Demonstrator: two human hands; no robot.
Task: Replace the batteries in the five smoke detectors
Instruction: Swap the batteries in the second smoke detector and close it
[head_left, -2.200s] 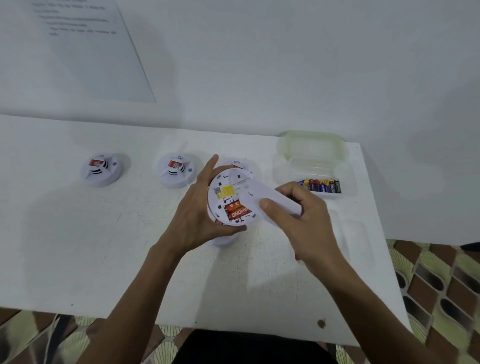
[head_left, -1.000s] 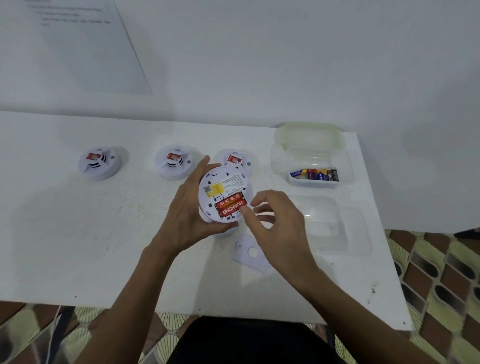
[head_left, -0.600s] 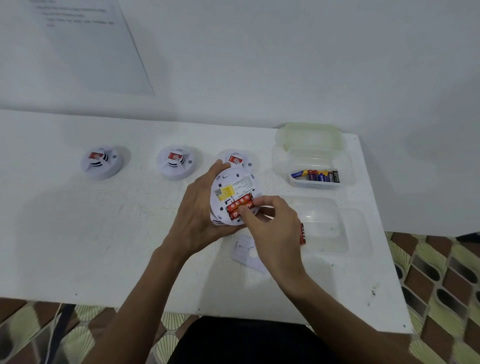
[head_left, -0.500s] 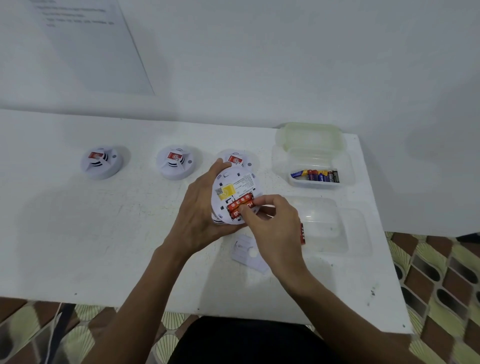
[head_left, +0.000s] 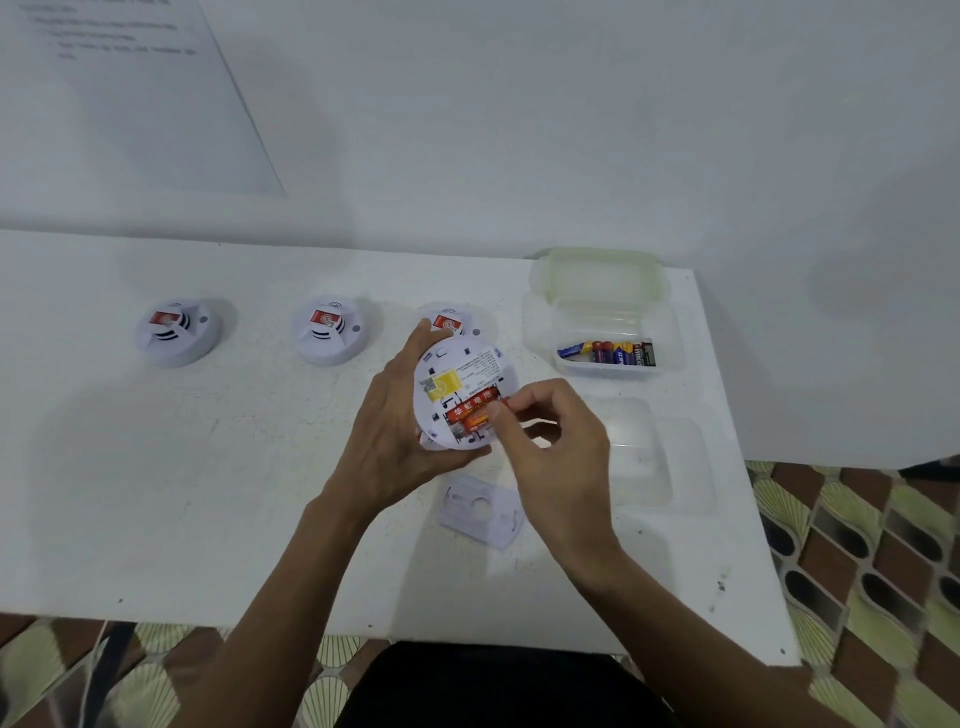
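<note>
The flat white cover (head_left: 480, 512) now lies on the white table (head_left: 208, 493), at 6 o'clock from the round white smoke detector (head_left: 462, 364) cupped in the left hand (head_left: 387, 421). The right hand (head_left: 561, 457) pinches its lower red battery (head_left: 474, 419), newly tilted out: removal begins.

We are wearing a black garment (head_left: 493, 691), which is showing only as a dark strip at the bottom edge between our arms; whether it is a shirt or shorts we are not managing to tell. Our left hand (head_left: 395, 441) and right hand (head_left: 561, 467) are showing bare, and the left forearm (head_left: 280, 582) and right forearm (head_left: 675, 623) are showing uncovered down to the frame's edge.
</note>
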